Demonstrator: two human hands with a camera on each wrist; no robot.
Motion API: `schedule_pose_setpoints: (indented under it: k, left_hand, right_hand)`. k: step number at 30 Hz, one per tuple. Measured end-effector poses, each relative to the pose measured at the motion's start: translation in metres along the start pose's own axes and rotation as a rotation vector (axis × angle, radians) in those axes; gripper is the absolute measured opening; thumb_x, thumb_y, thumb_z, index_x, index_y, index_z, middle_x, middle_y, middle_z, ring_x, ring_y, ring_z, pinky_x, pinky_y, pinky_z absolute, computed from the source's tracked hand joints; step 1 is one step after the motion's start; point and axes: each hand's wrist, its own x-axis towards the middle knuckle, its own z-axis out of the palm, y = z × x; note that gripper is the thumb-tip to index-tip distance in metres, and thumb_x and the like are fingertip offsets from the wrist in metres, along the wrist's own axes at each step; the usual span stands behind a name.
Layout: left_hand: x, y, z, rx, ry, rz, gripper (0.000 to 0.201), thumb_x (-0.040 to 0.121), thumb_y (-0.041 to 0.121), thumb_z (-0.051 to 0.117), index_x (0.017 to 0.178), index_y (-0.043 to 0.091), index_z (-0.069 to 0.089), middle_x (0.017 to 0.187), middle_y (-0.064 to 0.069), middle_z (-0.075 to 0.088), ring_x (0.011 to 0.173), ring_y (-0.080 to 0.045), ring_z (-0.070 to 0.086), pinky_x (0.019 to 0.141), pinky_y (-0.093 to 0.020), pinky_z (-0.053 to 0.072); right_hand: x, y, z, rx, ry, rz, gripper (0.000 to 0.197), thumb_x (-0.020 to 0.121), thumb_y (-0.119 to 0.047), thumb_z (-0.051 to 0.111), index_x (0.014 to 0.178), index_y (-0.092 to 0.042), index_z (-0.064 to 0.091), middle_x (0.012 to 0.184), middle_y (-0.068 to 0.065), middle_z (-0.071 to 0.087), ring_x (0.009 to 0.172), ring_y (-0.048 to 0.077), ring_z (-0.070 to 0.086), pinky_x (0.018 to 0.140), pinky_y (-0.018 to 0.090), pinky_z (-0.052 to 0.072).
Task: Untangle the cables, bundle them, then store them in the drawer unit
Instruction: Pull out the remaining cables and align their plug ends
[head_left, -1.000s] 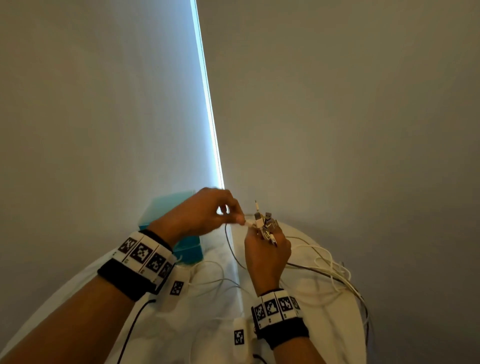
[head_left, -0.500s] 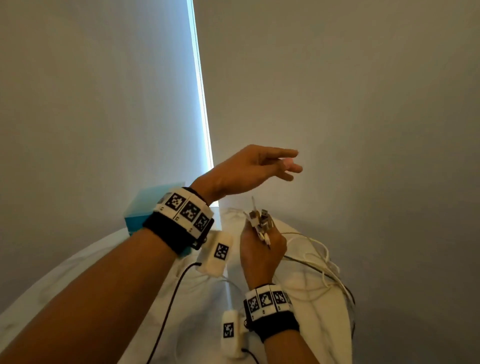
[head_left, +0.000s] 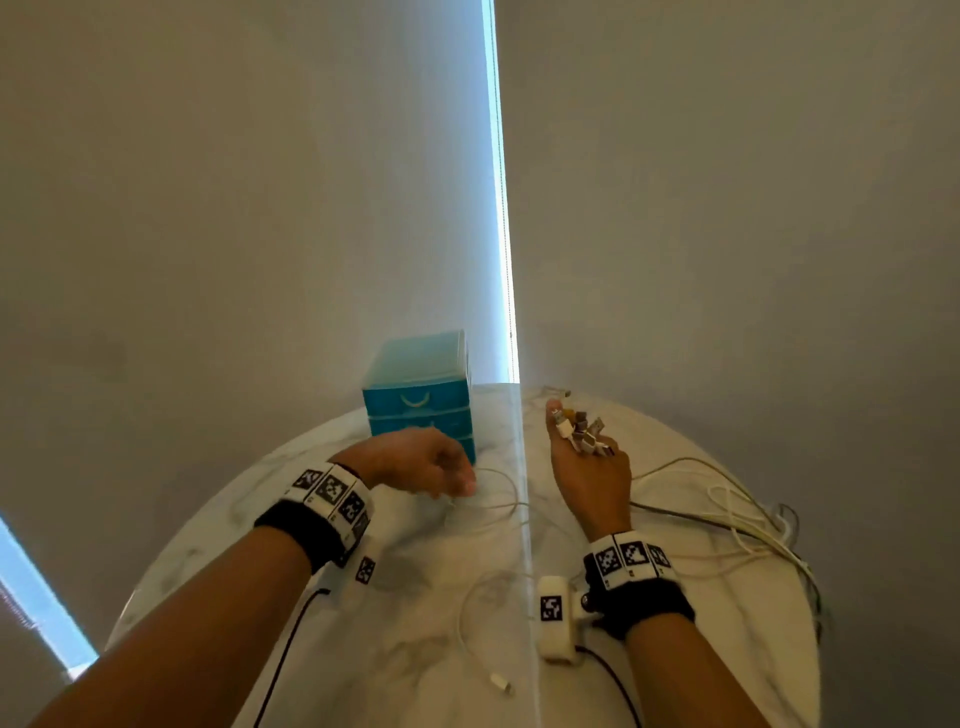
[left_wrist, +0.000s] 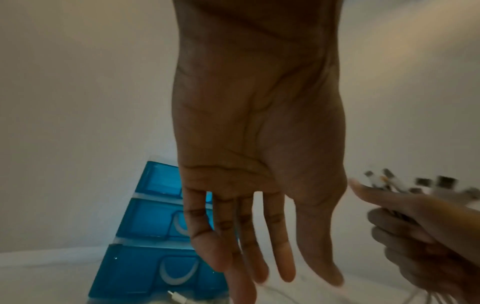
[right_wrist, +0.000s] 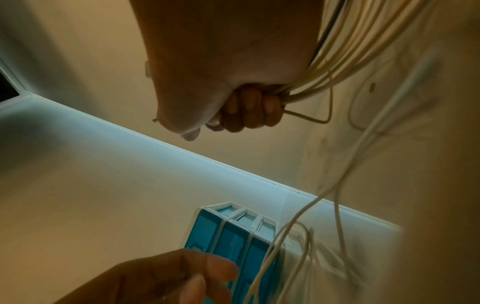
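Half a second ago the left hand (head_left: 415, 462) was raised with fingers spread above the other hand; now it has dropped low over the table (head_left: 415, 649), fingers straight and relaxed in the left wrist view, holding nothing, its tips just above a loose white cable (head_left: 498, 506) that loops across the marble-patterned top between the two hands. Behind that hand, near its knuckles, stands the blue drawer unit (head_left: 418, 400), three drawers all pushed in, with a white plug lying at its foot in the left wrist view. To the right of the left hand, and apart from it, the right hand (head_left: 589, 475) is clenched around a bundle of cables (right_wrist: 345, 61), most of them pale and one dark, fingers curled tight on them in the right wrist view. Their plug ends (head_left: 579, 428) stick up in a cluster above its fist, while the strands trail away from the wrist to the right over the table edge. Nearest the person, below the right wrist, another white cable end (head_left: 500, 683) lies on the table.
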Motion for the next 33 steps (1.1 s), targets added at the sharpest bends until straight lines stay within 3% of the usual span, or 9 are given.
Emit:
schedule_pose_setpoints:
  k: [3,6,10,14,17,23,25,30,33]
  left_hand:
    - [0.008,-0.005,0.007,0.052,-0.014,-0.133,0.043,0.095,0.041,0.076,0.134,0.029,0.06,0.126,0.004,0.064,0.107,-0.019,0.069,0.08,-0.028,0.056]
    - [0.012,-0.023,0.006,0.037,0.035,-0.264,0.027,0.101,0.021,0.063,0.127,0.016,0.061,0.121,-0.008,0.069,0.1,-0.023,0.074,0.072,-0.028,0.059]
    - [0.014,-0.048,0.024,0.023,0.02,-0.341,0.057,0.101,0.018,0.054,0.154,0.029,0.04,0.142,-0.013,0.057,0.093,-0.024,0.077,0.079,-0.036,0.065]
    - [0.021,-0.048,0.033,0.066,0.039,-0.283,0.067,0.104,0.017,0.049,0.162,0.042,0.027,0.151,-0.014,0.049,0.116,-0.033,0.067,0.094,-0.04,0.059]
    - [0.028,-0.042,0.039,0.146,0.069,-0.206,0.047,0.107,0.028,0.049,0.153,0.036,0.043,0.152,-0.004,0.054,0.132,-0.029,0.056,0.11,-0.041,0.045]
    - [0.022,-0.045,0.042,0.119,0.049,-0.179,0.02,0.097,0.038,0.07,0.116,0.035,0.064,0.115,0.008,0.066,0.107,-0.019,0.062,0.095,-0.036,0.052]
    - [0.015,-0.046,0.04,0.017,0.146,-0.172,0.012,0.098,0.038,0.07,0.109,0.035,0.064,0.105,0.009,0.066,0.095,-0.017,0.061,0.088,-0.035,0.055]
    - [-0.007,-0.036,0.044,-0.437,0.763,-0.02,0.015,0.097,0.047,0.072,0.099,0.034,0.067,0.084,0.008,0.075,0.082,-0.011,0.072,0.081,-0.029,0.056]
    - [-0.012,-0.025,0.055,-0.6,0.869,0.028,0.016,0.095,0.048,0.076,0.102,0.033,0.072,0.083,0.013,0.079,0.079,-0.006,0.075,0.069,-0.027,0.06]
  right_hand:
    - [0.0,0.004,0.001,-0.005,-0.062,0.159,0.076,0.079,-0.08,0.064,0.115,-0.014,0.074,0.104,-0.002,0.072,0.095,0.017,0.07,0.075,0.019,0.048]
    - [0.004,0.003,-0.002,-0.028,-0.12,0.223,0.06,0.083,-0.063,0.075,0.102,-0.006,0.075,0.085,0.0,0.068,0.073,0.014,0.061,0.064,0.023,0.048]
    - [0.012,-0.008,-0.007,-0.068,-0.073,0.14,0.022,0.097,-0.027,0.067,0.086,-0.008,0.068,0.083,0.002,0.066,0.095,0.033,0.065,0.092,0.043,0.051]
    - [0.012,-0.006,-0.005,-0.006,-0.047,0.17,0.019,0.094,-0.025,0.069,0.078,-0.015,0.066,0.083,0.002,0.069,0.095,0.031,0.065,0.096,0.053,0.052]
    - [0.01,-0.008,-0.006,0.022,-0.048,0.189,0.02,0.095,-0.024,0.068,0.078,-0.014,0.066,0.082,0.003,0.069,0.093,0.03,0.065,0.095,0.052,0.053]
    - [0.006,-0.012,-0.008,0.027,-0.086,0.165,0.022,0.093,-0.021,0.068,0.073,-0.016,0.061,0.081,0.001,0.068,0.096,0.034,0.064,0.096,0.055,0.052]
    - [0.003,-0.016,-0.009,0.047,-0.119,0.147,0.022,0.095,-0.022,0.069,0.075,-0.017,0.062,0.082,-0.002,0.067,0.095,0.032,0.064,0.097,0.05,0.051]
    - [-0.013,-0.025,0.0,0.086,-0.267,0.077,0.031,0.095,-0.049,0.074,0.078,-0.024,0.073,0.079,-0.008,0.073,0.085,0.02,0.068,0.09,0.045,0.054]
    - [-0.022,-0.033,0.01,0.088,-0.264,-0.041,0.032,0.095,-0.057,0.071,0.078,-0.03,0.071,0.078,-0.014,0.073,0.08,0.002,0.067,0.084,0.031,0.05]
